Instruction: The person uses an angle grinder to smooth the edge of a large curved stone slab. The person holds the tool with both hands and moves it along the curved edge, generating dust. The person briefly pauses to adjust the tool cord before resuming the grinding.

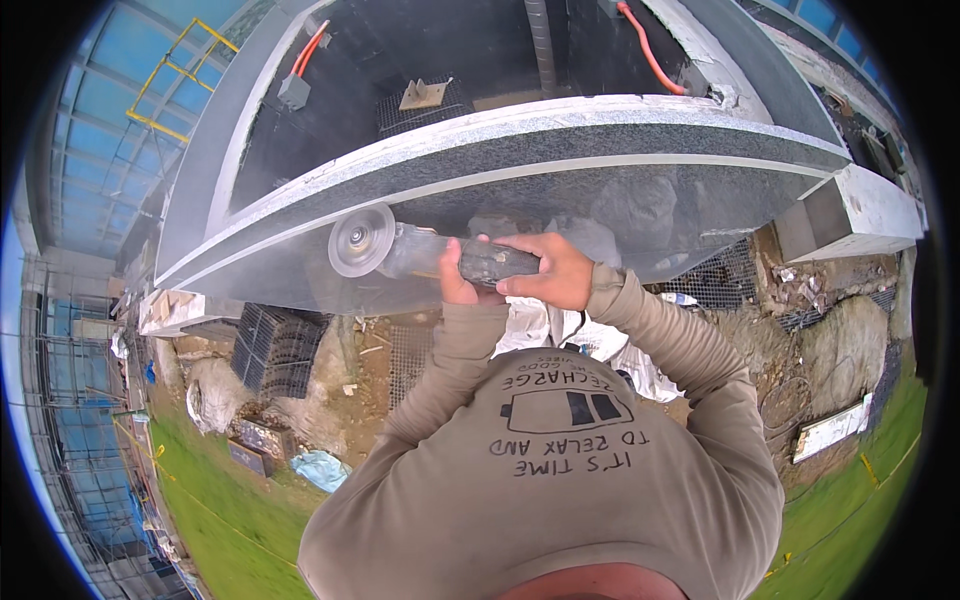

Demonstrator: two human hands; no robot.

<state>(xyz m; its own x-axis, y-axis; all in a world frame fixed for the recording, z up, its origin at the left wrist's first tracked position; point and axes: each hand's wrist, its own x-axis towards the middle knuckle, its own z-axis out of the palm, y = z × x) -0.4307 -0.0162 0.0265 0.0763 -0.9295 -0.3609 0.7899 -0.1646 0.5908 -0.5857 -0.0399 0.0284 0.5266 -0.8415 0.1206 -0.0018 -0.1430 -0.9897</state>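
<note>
An angle grinder lies sideways in both of my hands, its round disc to the left. My left hand is wrapped round the middle of its body. Around the dark rear end is my right hand, thumb and fingers closed on it. The disc stands at the front side of a dark grey stone slab, just below a pale line along its edge; whether it touches the stone I cannot tell. Its face looks blurred, and pale dust hazes the air along the slab.
Behind the slab's rim is a dark recess with orange conduits and a metal bracket. White blocks stand at the slab's ends. Below are wire mesh, rubble, white sacks and grass. Scaffolding rises left.
</note>
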